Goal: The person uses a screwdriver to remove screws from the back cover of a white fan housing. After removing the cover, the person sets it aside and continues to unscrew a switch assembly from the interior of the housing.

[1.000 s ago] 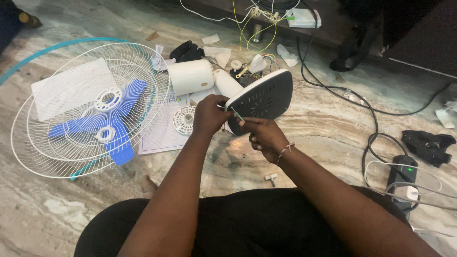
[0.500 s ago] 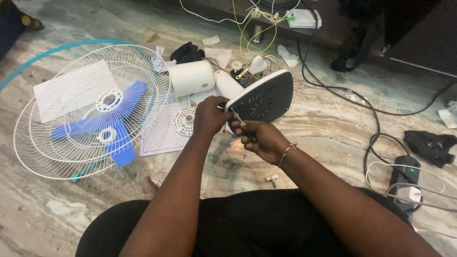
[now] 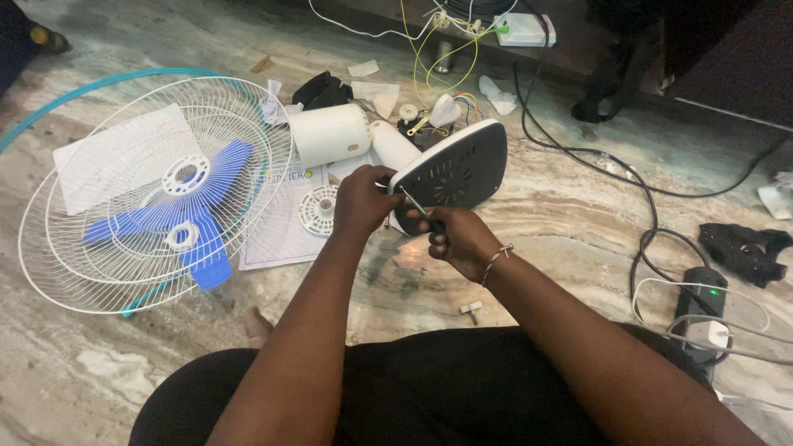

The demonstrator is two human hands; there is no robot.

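A fan base (image 3: 459,168), dark grey underneath with a white rim, stands tilted on its edge on the marble floor. My left hand (image 3: 361,201) grips its lower left edge. My right hand (image 3: 457,239) holds a screwdriver (image 3: 417,208) whose tip points up at the underside of the base. A white fan motor housing (image 3: 330,134) and its white neck (image 3: 391,144) lie just behind the base. A small white piece (image 3: 471,309) lies on the floor below my right wrist.
Two white wire fan guards (image 3: 157,194) with a blue blade (image 3: 194,219) lie at the left, on a paper sheet (image 3: 281,235). A round white disc (image 3: 318,209) sits beside them. Loose wires (image 3: 446,49), a black power strip (image 3: 698,310) and cables lie at the right.
My right hand and the screwdriver have shifted slightly against the base. The base stays tilted in my left hand.
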